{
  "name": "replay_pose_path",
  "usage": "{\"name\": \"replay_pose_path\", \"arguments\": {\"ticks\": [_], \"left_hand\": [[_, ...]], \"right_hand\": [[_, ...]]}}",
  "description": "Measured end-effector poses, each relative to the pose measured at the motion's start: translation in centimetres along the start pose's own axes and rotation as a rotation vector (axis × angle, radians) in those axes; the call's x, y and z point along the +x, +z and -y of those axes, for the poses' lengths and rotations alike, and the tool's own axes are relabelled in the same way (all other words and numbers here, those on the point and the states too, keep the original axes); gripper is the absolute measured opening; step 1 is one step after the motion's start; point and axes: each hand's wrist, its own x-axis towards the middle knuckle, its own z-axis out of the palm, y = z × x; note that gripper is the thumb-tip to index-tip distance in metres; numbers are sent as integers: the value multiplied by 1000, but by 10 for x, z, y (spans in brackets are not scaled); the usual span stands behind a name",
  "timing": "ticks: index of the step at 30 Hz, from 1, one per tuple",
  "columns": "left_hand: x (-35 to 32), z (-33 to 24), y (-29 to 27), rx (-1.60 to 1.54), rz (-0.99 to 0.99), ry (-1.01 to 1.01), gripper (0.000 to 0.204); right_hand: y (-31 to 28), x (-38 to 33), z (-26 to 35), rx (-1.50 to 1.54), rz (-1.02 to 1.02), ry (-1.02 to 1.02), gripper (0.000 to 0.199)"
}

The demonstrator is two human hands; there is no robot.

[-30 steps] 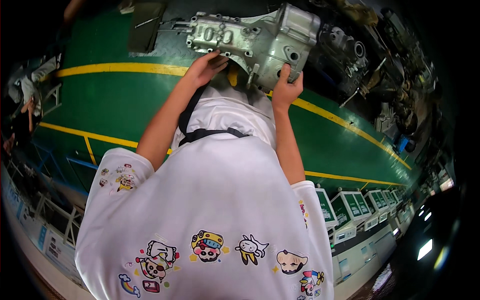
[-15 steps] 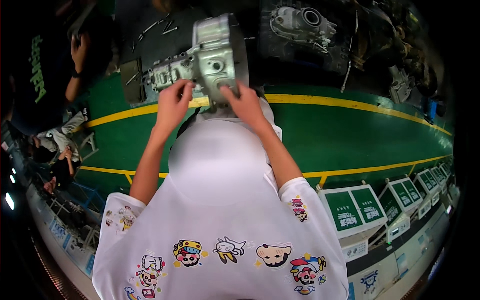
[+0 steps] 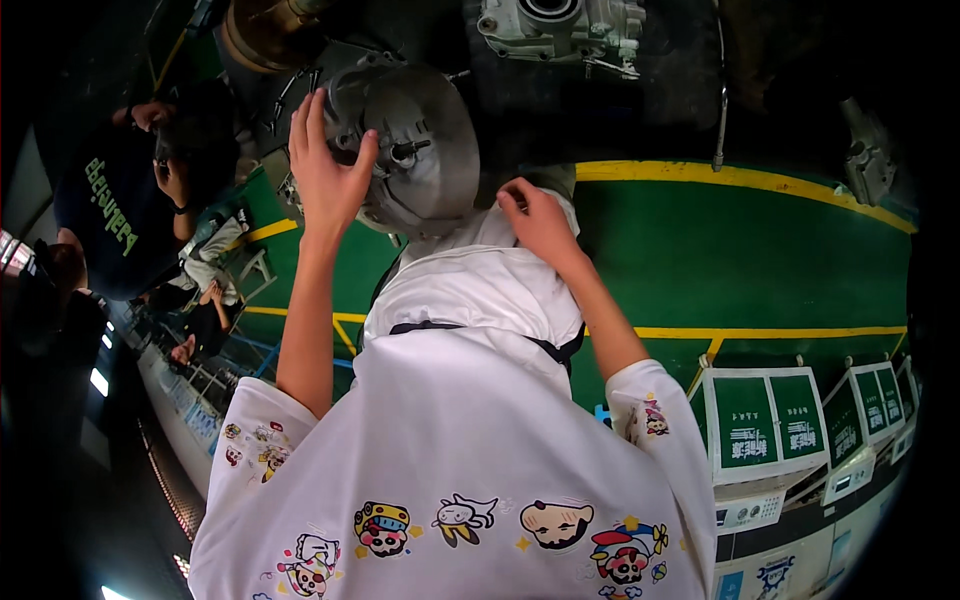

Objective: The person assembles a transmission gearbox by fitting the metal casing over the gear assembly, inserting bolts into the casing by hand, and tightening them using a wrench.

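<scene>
A grey metal gearbox [image 3: 425,185] sits in front of me, its wide, round bell housing turned up to face me. A short shaft [image 3: 408,150] stands out from the housing's middle. My left hand [image 3: 330,170] is at the left of the bell, fingers stretched up and thumb apart, seemingly resting against its rim. The rest of the gearbox is mostly hidden behind that hand and the bell. To the right of the bell, my right hand [image 3: 540,217] hovers over my white-clad thigh. Its fingers are loosely bent with a gap between them, and nothing shows in them.
Another grey gearbox [image 3: 560,30] lies on the dark bench at the far side. Tools [image 3: 292,98] lie left of the bell, and a long metal bar [image 3: 721,100] at right. Co-workers [image 3: 130,200] are at left. White-and-green cabinets [image 3: 765,420] stand at right beyond the green floor [image 3: 700,270].
The gearbox has turned so that its open bell faces me. My right hand has come off the housing and moved right; my left hand has shifted up to the bell. The view has also shifted.
</scene>
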Motion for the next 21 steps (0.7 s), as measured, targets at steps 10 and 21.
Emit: {"name": "replay_pose_path", "arguments": {"ticks": [10,21], "left_hand": [[3,-7,24,-36,-62,-73,74],[11,-7,36,-55,-91,-82,75]], "right_hand": [[33,17,-12,-182,522,41,62],[49,24,-26,-194,544,153,78]]}}
